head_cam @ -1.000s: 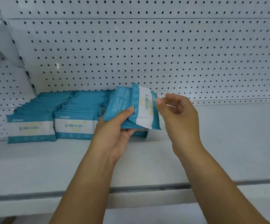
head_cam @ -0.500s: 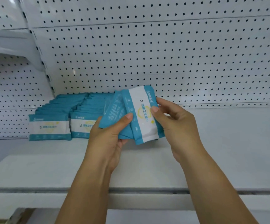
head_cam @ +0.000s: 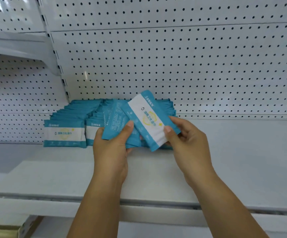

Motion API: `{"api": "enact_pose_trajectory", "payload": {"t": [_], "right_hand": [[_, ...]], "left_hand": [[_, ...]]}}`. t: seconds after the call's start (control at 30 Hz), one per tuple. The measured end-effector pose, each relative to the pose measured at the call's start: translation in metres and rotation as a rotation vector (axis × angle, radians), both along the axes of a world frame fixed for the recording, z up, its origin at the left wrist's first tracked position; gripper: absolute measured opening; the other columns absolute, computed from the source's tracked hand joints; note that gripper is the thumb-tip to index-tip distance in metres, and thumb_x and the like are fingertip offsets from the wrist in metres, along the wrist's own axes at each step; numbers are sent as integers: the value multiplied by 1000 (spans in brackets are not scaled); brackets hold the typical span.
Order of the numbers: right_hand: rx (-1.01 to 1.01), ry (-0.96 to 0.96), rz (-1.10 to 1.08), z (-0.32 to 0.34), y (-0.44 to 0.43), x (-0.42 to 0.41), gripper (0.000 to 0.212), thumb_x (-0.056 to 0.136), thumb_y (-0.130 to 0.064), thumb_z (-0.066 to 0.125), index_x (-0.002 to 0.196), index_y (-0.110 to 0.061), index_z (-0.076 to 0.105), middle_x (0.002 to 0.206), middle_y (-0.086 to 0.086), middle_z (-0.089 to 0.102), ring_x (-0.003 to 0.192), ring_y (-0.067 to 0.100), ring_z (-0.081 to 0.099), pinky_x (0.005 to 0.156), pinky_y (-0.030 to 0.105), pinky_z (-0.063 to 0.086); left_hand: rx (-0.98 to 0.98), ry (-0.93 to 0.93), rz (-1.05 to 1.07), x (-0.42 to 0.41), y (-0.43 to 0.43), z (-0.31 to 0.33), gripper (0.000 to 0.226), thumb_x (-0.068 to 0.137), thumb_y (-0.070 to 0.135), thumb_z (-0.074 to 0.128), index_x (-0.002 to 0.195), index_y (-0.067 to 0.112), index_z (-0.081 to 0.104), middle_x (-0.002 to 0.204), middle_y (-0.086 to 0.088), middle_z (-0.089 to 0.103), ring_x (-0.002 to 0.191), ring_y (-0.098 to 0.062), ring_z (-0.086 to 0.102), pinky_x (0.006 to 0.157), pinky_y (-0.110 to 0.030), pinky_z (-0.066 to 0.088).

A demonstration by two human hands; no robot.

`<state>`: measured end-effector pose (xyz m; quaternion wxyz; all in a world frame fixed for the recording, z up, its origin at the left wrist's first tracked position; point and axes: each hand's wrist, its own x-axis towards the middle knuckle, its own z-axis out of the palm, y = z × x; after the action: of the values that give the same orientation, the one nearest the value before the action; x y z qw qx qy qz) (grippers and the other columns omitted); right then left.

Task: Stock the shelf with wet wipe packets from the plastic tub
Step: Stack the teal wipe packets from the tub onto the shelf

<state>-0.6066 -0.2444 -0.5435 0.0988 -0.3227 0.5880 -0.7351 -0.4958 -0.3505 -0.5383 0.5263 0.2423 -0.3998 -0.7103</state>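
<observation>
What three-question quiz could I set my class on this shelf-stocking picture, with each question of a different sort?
1. True or false: the right hand pinches a teal-and-white plastic wet wipe packet with its white printed band facing the camera.
2. Where on the white metal shelf do the stocked rows of flat teal packets lie? A. on its left part; B. at its far right end; C. hanging over its front lip.
3. In a few words: what does the left hand grip?
Key: 1 true; 2 A; 3 a fanned bunch of teal packets.
</observation>
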Motion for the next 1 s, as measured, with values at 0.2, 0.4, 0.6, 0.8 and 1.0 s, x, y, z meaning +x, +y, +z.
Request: {"api": "enact_pose_trajectory", "payload": {"t": [0.2,0.4,0.6,0.8,1.0], "right_hand": [[104,398,-236,-3,9,-15,28,97,-7,61,110,-28,73,100,-12,68,81,-5,57,70,8,42],[385,581,-241,-18,7,-25,26,95,-6,64,117,-19,71,96,-9,62,91,4,57,74,8,36],[544,588,-99,-15,6,-23,61,73,-26,88,127,-30,60,102,-22,46,106,5,43,85,15,29],[584,756,-242,-7,-11,-37,60,72,-27,88,125,-23,60,110,-13,47,116,15,43,94,30,34],[563,798,-289,-13,-15,-39,75,66,-31,92,132,-25,57,127,-6,43,121,15,33,93,31,22]], "left_hand": [[42,70,269,11,-10,0,31,85,11,79,107,21,60,109,1,74,98,-20,75,79,-39,63],[39,79,334,20,-14,-1,30,85,12,80,102,24,59,106,4,73,98,-16,74,87,-44,61],[33,53,285,18,-10,0,30,84,13,81,101,25,59,98,10,74,93,-12,75,84,-39,62],[46,37,231,19,-11,-4,31,84,11,80,104,24,60,99,8,75,94,-16,75,77,-37,63],[44,25,161,19,-16,-3,38,82,12,81,114,19,62,107,2,76,98,-20,75,85,-46,61]]}}
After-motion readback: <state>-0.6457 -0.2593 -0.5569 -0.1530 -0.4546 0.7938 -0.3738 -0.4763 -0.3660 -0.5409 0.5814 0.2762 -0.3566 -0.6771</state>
